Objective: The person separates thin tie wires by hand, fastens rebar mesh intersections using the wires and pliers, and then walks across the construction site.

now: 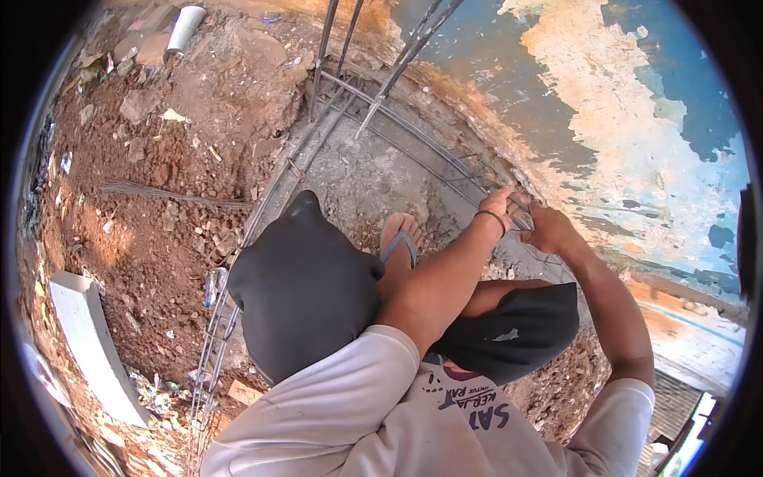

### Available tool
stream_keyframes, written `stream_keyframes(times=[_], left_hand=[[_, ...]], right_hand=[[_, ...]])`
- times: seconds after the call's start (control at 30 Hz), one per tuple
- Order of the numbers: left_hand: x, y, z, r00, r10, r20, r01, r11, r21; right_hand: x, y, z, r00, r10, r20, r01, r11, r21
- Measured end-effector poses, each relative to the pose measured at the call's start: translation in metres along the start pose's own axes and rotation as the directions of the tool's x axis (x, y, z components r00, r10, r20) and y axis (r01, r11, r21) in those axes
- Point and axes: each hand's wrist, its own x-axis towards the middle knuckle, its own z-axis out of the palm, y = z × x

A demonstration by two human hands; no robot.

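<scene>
A rebar cage (433,145) of long steel bars with thin cross ties runs along the foot of the wall. My left hand (499,205), with a dark band at the wrist, is closed around one of its bars near the right end. Close beside it, my right hand (550,228) is closed at the same cage, against the wall side. Its fingers are curled and partly hidden, so whatever they pinch cannot be made out. Grey concrete (373,171) lies under and beside the bars.
Upright rebars (405,56) rise at the corner, where another rebar cage (213,350) runs down the left. A bundle of thin wire (175,193) lies on the soil. Further left are a white curved block (91,342) and a white cup (186,29). The peeling wall (588,103) borders the right.
</scene>
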Motion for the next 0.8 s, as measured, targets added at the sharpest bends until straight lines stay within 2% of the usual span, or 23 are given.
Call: stream_keyframes(times=[0.03,0.07,0.1,0.13,0.17,0.23,0.27,0.3,0.33,0.37,0.4,0.43,0.47,0.5,0.57,0.6,0.63,0.67,0.7,0.73,0.77,0.8], left_hand=[[0.020,-0.005,-0.007,1.000,-0.002,-0.001,0.002,1.000,0.003],[0.022,-0.004,0.001,0.993,0.004,-0.115,-0.004,1.000,-0.001],[0.020,-0.005,0.012,0.974,0.009,-0.224,-0.010,1.000,-0.003],[-0.012,0.009,0.041,0.936,-0.008,-0.353,0.030,0.998,0.057],[-0.009,0.005,0.039,0.938,-0.011,-0.347,0.033,0.998,0.059],[0.014,-0.005,0.021,0.971,0.010,-0.240,-0.015,1.000,-0.018],[0.013,-0.006,0.023,0.977,0.040,-0.211,-0.064,0.992,-0.106],[0.010,-0.004,0.019,0.976,0.042,-0.213,-0.065,0.992,-0.104],[0.005,0.002,0.011,0.972,-0.027,-0.235,0.022,0.999,-0.024],[-0.011,0.009,0.010,0.961,-0.095,-0.262,0.113,0.992,0.055],[-0.015,0.006,0.004,0.978,-0.068,-0.198,0.075,0.997,0.028],[-0.016,0.004,0.000,0.980,-0.063,-0.190,0.070,0.997,0.032],[-0.004,0.001,-0.013,0.997,-0.071,-0.034,0.072,0.997,0.036],[0.005,0.000,-0.025,0.991,-0.072,0.116,0.068,0.997,0.039],[0.009,0.002,-0.025,0.997,-0.050,0.060,0.047,0.998,0.049],[0.006,0.000,-0.014,0.996,0.005,-0.086,0.000,0.998,0.059],[0.007,-0.006,-0.007,0.971,0.059,-0.231,-0.043,0.996,0.072],[0.022,-0.014,-0.014,0.975,0.058,-0.216,-0.054,0.998,0.024],[0.039,-0.019,-0.021,0.978,0.061,-0.198,-0.068,0.997,-0.027],[0.048,-0.017,-0.019,0.976,0.093,-0.196,-0.098,0.995,-0.018],[0.054,-0.013,-0.018,0.971,0.043,-0.236,-0.035,0.999,0.039],[0.053,-0.006,-0.023,0.959,-0.008,-0.283,0.033,0.996,0.086]], right_hand=[[-0.005,-0.008,0.003,1.000,0.001,0.000,-0.001,1.000,0.003],[-0.011,-0.022,0.003,0.980,-0.032,-0.197,-0.034,0.946,-0.323],[-0.015,-0.029,0.003,0.924,-0.125,-0.362,-0.130,0.787,-0.604],[-0.012,-0.028,0.004,0.893,-0.176,-0.415,-0.144,0.760,-0.634],[-0.009,-0.022,0.010,0.893,-0.172,-0.416,-0.151,0.757,-0.636],[-0.001,-0.007,0.022,0.944,-0.083,-0.319,-0.121,0.812,-0.571],[0.001,-0.003,0.026,0.944,-0.084,-0.320,-0.121,0.812,-0.571],[0.002,0.000,0.031,0.956,-0.007,-0.295,-0.117,0.908,-0.402],[0.004,0.002,0.034,0.964,0.064,-0.257,-0.121,0.969,-0.216],[0.006,0.006,0.032,0.963,0.064,-0.262,-0.122,0.970,-0.212],[0.007,0.009,0.023,0.942,0.304,0.140,-0.334,0.849,0.409],[0.008,0.013,0.013,0.796,0.211,0.568,-0.605,0.334,0.723],[0.006,0.009,-0.001,0.803,0.211,0.557,-0.594,0.345,0.726],[0.000,-0.005,-0.014,0.834,0.206,0.512,-0.549,0.416,0.725],[-0.009,-0.036,-0.023,0.896,0.164,0.412,-0.431,0.540,0.723],[-0.010,-0.043,-0.020,0.946,0.156,0.285,-0.306,0.717,0.626],[-0.013,-0.044,-0.014,0.989,0.118,0.085,-0.141,0.923,0.358],[-0.017,-0.044,-0.010,0.996,0.050,-0.075,-0.045,0.997,0.063],[-0.018,-0.041,-0.004,0.986,0.010,-0.165,-0.028,0.994,-0.108],[-0.017,-0.034,-0.001,0.981,-0.009,-0.192,-0.023,0.986,-0.163],[-0.013,-0.026,0.003,0.987,-0.002,-0.160,-0.016,0.993,-0.114],[-0.009,-0.018,0.005,0.997,0.022,-0.075,-0.020,0.999,0.038]])
